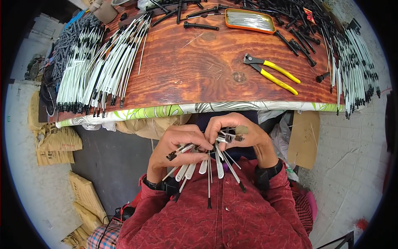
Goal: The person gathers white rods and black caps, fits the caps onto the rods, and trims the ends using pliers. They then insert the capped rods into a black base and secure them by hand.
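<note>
In front of my chest, both hands hold what looks like a small umbrella frame, its white ribs [220, 166] and thin rods fanning out from a dark centre. My left hand [176, 147] is closed on its left side, thumb and fingers pinching near the middle. On the other side my right hand [238, 130] curls round several ribs, fingertips meeting close to the centre. Several rods end in black tips [209, 203] that point down toward my red shirt. The fingers mostly hide the dark hub, and what the fingertips pinch there is too small to make out.
Beyond my hands is a wooden table [178, 74] with a patterned cloth edge. Yellow-handled end-cutting pliers [277, 76] lie on it. An orange-rimmed tray [226, 21] holds thin wires. White rib bundles [120, 62] lie left, others [352, 66] right; black shafts [201, 26] are scattered at the back.
</note>
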`<act>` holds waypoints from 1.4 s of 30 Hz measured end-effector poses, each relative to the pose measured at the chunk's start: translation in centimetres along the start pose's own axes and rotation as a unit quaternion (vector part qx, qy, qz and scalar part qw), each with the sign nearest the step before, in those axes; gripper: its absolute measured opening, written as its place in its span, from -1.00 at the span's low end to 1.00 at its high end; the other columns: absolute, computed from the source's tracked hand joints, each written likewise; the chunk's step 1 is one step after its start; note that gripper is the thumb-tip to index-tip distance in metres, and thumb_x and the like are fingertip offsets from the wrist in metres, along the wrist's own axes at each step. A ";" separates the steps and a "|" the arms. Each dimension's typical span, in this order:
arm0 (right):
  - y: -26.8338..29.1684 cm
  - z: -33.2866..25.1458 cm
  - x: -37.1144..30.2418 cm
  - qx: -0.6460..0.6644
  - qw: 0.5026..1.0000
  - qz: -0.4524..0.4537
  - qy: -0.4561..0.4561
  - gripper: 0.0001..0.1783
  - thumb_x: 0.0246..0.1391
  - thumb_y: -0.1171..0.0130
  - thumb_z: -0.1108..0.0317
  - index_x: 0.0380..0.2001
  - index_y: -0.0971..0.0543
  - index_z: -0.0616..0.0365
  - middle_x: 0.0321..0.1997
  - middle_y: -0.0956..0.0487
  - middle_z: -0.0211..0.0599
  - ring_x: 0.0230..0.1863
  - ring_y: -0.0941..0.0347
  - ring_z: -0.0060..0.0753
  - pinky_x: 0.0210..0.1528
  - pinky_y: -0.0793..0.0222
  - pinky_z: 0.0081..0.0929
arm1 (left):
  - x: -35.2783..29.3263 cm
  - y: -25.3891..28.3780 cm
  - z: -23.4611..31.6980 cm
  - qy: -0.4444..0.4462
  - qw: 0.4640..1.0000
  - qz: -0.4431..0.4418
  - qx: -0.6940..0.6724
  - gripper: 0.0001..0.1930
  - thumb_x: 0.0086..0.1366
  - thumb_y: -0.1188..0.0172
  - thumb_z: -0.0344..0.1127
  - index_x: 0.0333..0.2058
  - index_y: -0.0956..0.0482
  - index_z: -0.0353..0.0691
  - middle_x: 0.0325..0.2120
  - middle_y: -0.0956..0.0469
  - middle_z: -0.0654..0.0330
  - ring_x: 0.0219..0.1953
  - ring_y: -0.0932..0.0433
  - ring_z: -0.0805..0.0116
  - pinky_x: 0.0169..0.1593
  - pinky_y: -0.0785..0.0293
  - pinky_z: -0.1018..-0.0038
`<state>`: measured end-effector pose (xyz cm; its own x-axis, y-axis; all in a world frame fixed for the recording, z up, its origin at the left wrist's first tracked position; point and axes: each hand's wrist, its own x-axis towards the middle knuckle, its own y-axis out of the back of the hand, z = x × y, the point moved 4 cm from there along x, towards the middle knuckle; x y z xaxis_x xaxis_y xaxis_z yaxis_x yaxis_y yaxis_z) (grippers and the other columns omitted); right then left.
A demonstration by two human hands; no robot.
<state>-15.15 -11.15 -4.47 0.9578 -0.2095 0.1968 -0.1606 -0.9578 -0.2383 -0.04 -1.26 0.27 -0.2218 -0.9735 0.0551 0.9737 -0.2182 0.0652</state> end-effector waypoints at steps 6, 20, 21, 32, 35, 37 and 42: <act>-0.3 0.1 -0.4 0.017 0.999 0.026 -0.036 -0.75 0.08 -0.38 0.30 -0.33 -0.52 0.18 -0.28 -0.59 -0.37 -0.24 -0.45 -0.57 -0.16 -0.38 -0.50 | -0.2 -0.2 -0.3 0.039 0.999 0.017 -0.018 -0.72 -0.13 -0.44 -0.43 -0.35 -0.73 -0.34 -0.43 -0.62 0.08 -0.35 -0.59 0.32 -0.27 -0.42 0.49; -0.3 0.1 -0.2 -0.018 0.999 -0.040 -0.023 -0.68 -0.05 -0.50 0.40 -0.31 -0.54 0.18 -0.34 -0.62 -0.38 -0.31 -0.52 -0.60 -0.30 -0.44 -0.55 | -0.1 -0.4 -1.2 -0.021 0.999 -0.023 0.003 -0.74 -0.04 -0.52 -0.49 -0.30 -0.75 -0.24 -0.42 -0.63 0.18 -0.39 -0.59 0.39 -0.34 -0.46 0.52; -0.1 0.0 -0.2 -0.017 0.999 -0.040 -0.023 -0.68 -0.05 -0.50 0.40 -0.31 -0.54 0.18 -0.34 -0.62 -0.38 -0.31 -0.52 -0.60 -0.30 -0.44 -0.55 | -0.1 -0.4 -1.1 -0.023 0.999 -0.029 0.010 -0.75 -0.04 -0.52 -0.49 -0.31 -0.75 -0.23 -0.43 -0.63 0.19 -0.40 -0.59 0.39 -0.35 -0.45 0.52; -0.1 -0.4 -0.6 -0.050 0.999 0.012 0.013 -0.82 0.07 -0.36 0.40 -0.33 -0.60 0.28 -0.34 -0.63 -0.35 -0.25 -0.51 -0.55 -0.17 -0.40 -0.52 | -0.2 -0.6 -2.1 -0.038 0.999 0.017 -0.023 -0.78 -0.05 -0.53 -0.48 -0.35 -0.76 -0.25 -0.48 -0.61 0.19 -0.42 -0.57 0.40 -0.38 -0.43 0.52; -0.6 0.1 -1.2 -0.020 0.998 0.053 0.014 -0.84 0.08 -0.35 0.41 -0.35 -0.60 0.27 -0.35 -0.62 -0.36 -0.26 -0.50 -0.58 -0.18 -0.39 -0.54 | -0.3 -0.9 -2.2 -0.043 0.998 0.029 -0.035 -0.78 -0.05 -0.53 -0.48 -0.35 -0.75 -0.26 -0.48 -0.61 0.19 -0.42 -0.56 0.40 -0.37 -0.42 0.52; -0.5 0.3 -1.2 -0.006 0.997 0.073 0.015 -0.85 0.08 -0.35 0.41 -0.36 -0.60 0.27 -0.36 -0.61 -0.36 -0.27 -0.49 -0.60 -0.19 -0.39 -0.55 | -0.1 -1.0 -2.2 -0.041 0.998 0.038 -0.032 -0.79 -0.04 -0.52 -0.49 -0.36 -0.75 -0.27 -0.48 -0.61 0.19 -0.40 -0.56 0.40 -0.35 -0.43 0.52; -0.7 1.2 -1.0 0.044 0.992 0.116 0.008 -0.86 0.13 -0.32 0.40 -0.36 -0.58 0.24 -0.37 -0.58 -0.41 -0.28 -0.45 -0.63 -0.20 -0.37 -0.59 | 0.1 -0.5 -2.6 -0.025 0.998 0.045 -0.041 -0.81 -0.03 -0.51 -0.51 -0.38 -0.73 -0.28 -0.46 -0.60 0.19 -0.37 -0.56 0.40 -0.29 -0.43 0.51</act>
<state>-15.70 -10.02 -5.61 0.8936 -0.4258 0.1422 -0.3536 -0.8628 -0.3614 -0.46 -1.43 -2.34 -0.1334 -0.9852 0.1077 0.9903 -0.1367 -0.0245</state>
